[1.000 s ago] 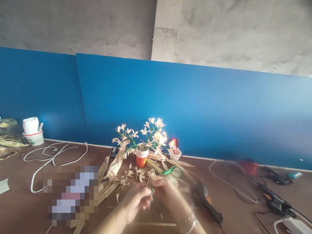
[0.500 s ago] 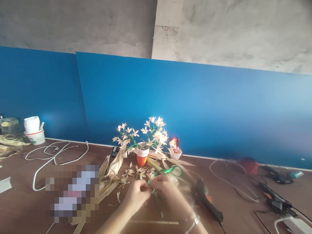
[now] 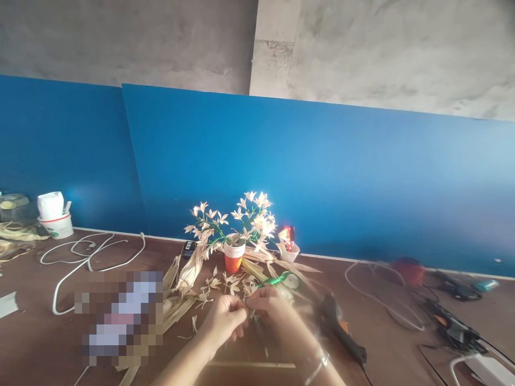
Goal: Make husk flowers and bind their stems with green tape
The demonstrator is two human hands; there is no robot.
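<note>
My left hand [image 3: 223, 317] and my right hand [image 3: 269, 303] meet low in the middle of the view, fingertips touching. Both are closed in a pinch, and whatever lies between the fingers is hidden or too small to make out. Just beyond them, loose pale husk-like flowers [image 3: 232, 284] are scattered on the brown table [image 3: 181, 375]. Green tape [image 3: 277, 280] lies behind my right hand, beside a round roll. Farther back, pale flowers [image 3: 257, 214] on green stems stand in a stack of paper cups [image 3: 234, 258], the lowest part orange-red.
Dried husks [image 3: 192, 273] lie left of the cups. A black glue gun-like tool [image 3: 341, 329] rests right of my right arm. White cables [image 3: 86, 261] curl at the left, near a white tub [image 3: 56, 224]. A blue partition [image 3: 322, 177] rises behind the table.
A green bit and a pale flower that showed at my fingertips are now out of sight. My hands have barely moved, and the left fingers have shifted slightly.
</note>
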